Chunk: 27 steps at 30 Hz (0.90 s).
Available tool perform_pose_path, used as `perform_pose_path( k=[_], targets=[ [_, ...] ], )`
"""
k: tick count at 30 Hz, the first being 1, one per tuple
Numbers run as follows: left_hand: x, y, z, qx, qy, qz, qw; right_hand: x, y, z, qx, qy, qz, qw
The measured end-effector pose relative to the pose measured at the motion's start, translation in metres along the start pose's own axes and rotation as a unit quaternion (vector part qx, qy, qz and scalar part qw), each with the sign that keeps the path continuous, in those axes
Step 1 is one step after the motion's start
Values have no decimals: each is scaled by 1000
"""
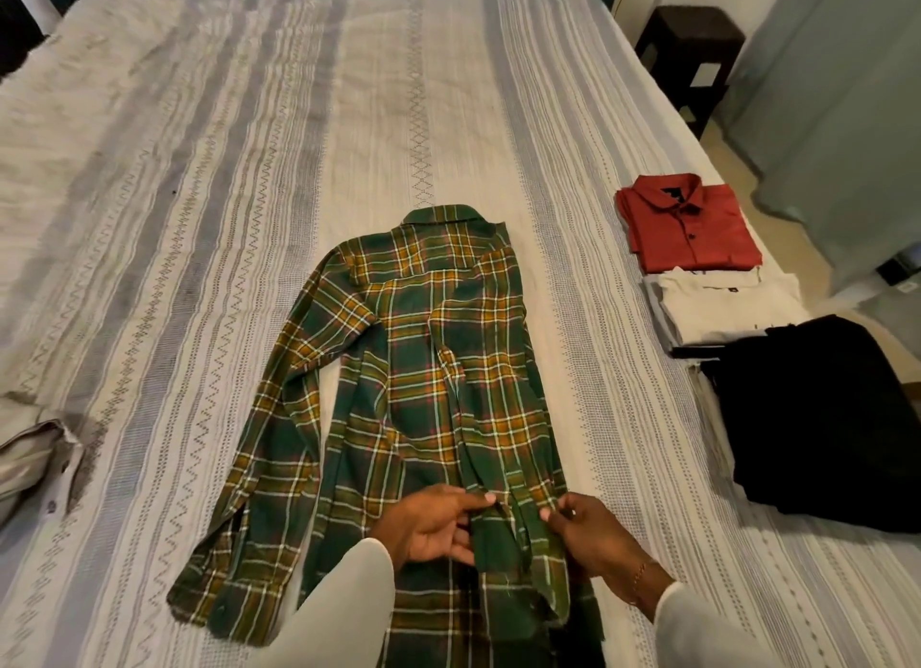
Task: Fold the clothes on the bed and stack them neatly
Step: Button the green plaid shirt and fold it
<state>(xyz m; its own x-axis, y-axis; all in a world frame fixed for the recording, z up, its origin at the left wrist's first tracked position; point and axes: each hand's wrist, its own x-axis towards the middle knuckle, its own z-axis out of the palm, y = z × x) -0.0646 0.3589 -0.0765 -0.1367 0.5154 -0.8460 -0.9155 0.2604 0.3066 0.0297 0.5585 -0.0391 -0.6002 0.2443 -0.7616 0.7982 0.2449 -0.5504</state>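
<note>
Both hands, left hand (433, 523) and right hand (593, 533), pinch the cuff of a green-and-yellow plaid shirt (413, 368) lying flat, collar beyond the fingers.

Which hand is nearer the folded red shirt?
Right. The right hand pinches the plaid shirt cuff on the side toward the red shirt; the left hand grips it farther from it.

We see dim, warm indoor light, brighter over the bedspread (448, 94) middle. Wide-angle bending curves its edges; its far left corner looks soft and smeared, with grain throughout.
</note>
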Motion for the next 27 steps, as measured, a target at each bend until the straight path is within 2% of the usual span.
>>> perform_pose_path(
  k=[3,8,11,14,16,19,24,27],
  targets=[
    [-1,-13,7,56,5,2,998,8,16,9,-51,35,-12,998],
    [11,-26,9,30,11,36,999,15,30,15,-91,123,-69,986],
    [15,-37,10,98,65,32,993,12,43,20,-134,155,-75,976],
    [16,-31,13,235,140,13,962,15,50,22,-202,158,-51,965],
    [14,-10,8,284,169,0,944,23,38,16,-223,181,-62,956],
    [6,31,2,288,206,23,935,42,14,5,-203,187,-94,957],
    [9,79,-2,257,299,124,910,73,-27,-6,-176,174,-127,960],
    [24,115,-8,274,399,192,854,104,-66,-19,-131,151,-157,967]
  ],
)
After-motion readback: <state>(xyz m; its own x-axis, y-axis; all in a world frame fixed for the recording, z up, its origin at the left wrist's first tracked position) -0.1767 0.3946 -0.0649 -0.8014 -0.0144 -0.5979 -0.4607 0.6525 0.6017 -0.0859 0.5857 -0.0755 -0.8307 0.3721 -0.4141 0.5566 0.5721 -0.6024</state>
